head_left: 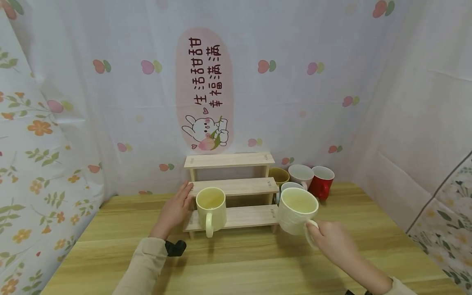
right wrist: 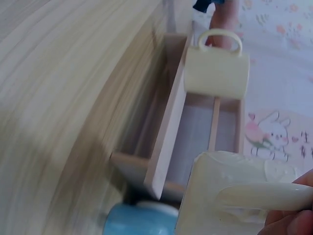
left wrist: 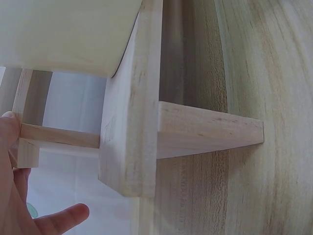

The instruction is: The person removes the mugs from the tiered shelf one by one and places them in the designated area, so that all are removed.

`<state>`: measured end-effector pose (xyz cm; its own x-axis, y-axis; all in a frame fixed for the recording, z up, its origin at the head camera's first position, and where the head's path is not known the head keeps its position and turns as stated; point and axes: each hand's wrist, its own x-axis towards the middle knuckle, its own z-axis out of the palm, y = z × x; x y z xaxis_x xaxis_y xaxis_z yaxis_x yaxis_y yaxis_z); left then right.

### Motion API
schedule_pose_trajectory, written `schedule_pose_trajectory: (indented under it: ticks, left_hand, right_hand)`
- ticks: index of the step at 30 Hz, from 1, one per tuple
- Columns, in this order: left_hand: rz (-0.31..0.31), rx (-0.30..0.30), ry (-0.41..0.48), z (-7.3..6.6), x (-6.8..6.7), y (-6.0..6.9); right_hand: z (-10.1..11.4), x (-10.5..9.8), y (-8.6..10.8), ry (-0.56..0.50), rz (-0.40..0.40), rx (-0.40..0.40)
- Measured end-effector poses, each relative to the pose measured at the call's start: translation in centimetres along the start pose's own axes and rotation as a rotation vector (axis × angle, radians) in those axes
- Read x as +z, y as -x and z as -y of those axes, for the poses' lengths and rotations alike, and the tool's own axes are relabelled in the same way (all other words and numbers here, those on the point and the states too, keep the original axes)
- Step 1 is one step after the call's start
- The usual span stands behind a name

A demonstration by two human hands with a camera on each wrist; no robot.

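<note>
A three-tier wooden shelf rack (head_left: pixel 236 186) stands on the table against the backdrop. My left hand (head_left: pixel 173 213) grips the left end of its middle tier; in the left wrist view the thumb (left wrist: pixel 9 128) lies on the wood while one finger sticks out. On the bottom tier's left part sits a pale yellow mug (head_left: pixel 212 209), handle toward me. My right hand (head_left: pixel 333 241) holds a cream mug (head_left: pixel 295 215) by its handle, in front of the bottom tier's right end. That mug has a raised pattern, seen in the right wrist view.
Behind the held mug, right of the rack, several mugs stand together: a mustard one (head_left: pixel 279 175), a white one (head_left: pixel 301 174), a red one (head_left: pixel 322 182) and a light blue one (right wrist: pixel 139 220). Patterned cloth (head_left: pixel 295 102) hangs behind and on both sides of the wooden table (head_left: pixel 236 266).
</note>
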<state>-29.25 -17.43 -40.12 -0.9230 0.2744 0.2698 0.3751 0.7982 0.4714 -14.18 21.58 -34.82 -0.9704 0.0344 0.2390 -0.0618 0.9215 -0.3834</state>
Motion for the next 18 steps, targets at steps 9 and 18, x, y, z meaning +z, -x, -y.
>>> schedule_pose_trajectory:
  ticks: [9, 18]
  left_hand:
    - [0.001, -0.002, -0.013, -0.1, -0.2, 0.0]
    - [0.004, -0.004, -0.012, -0.2, -0.2, 0.0]
  right_hand:
    - [-3.4, -0.9, 0.6, 0.036, -0.007, 0.062]
    - [-6.1, -0.4, -0.3, 0.089, -0.048, 0.038]
